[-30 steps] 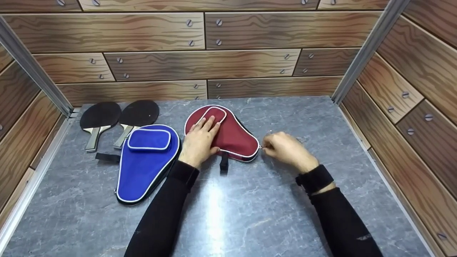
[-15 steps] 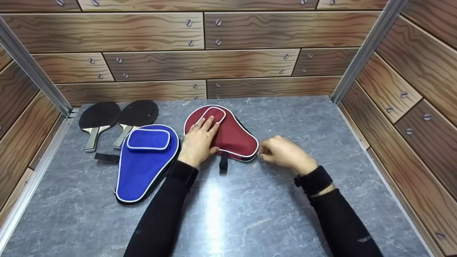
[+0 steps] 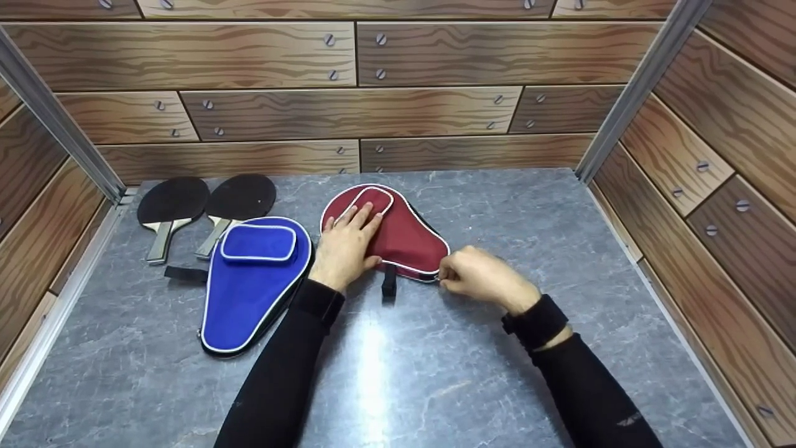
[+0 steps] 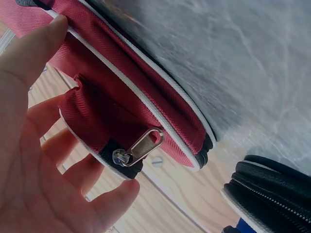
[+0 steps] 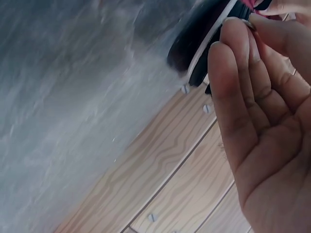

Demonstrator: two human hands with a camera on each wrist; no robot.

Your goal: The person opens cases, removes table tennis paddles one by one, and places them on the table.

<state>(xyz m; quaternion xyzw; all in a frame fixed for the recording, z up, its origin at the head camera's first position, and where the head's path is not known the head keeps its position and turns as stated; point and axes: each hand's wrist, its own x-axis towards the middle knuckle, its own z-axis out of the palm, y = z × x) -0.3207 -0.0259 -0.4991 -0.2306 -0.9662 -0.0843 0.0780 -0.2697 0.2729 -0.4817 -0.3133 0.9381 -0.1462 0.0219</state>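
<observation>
A red table tennis paddle case [image 3: 407,239] with white piping lies in the middle of the table, its narrow end pointing right and toward me. My left hand [image 3: 348,246] rests on it with spread fingers over the small front pocket. In the left wrist view that pocket [image 4: 92,111] shows a metal zipper pull [image 4: 146,146]. At the narrow end, my right hand [image 3: 479,274] pinches a zipper pull [image 5: 249,24] between thumb and index finger, mostly hidden by the fingertips. The case's dark zipper side [image 5: 187,43] shows beside those fingers. A black strap [image 3: 389,281] sticks out from the near edge.
A blue paddle case [image 3: 249,292] lies left of my left forearm, with a black strap [image 3: 186,274] at its side. Behind it are two black paddles, one [image 3: 174,202] farther left and another [image 3: 242,196] partly under the case. Wood-patterned walls [image 3: 398,56] enclose the table.
My right hand has moved round the narrow end of the red case, toward me and slightly left, with the zipper pull. The left hand stays on the case.
</observation>
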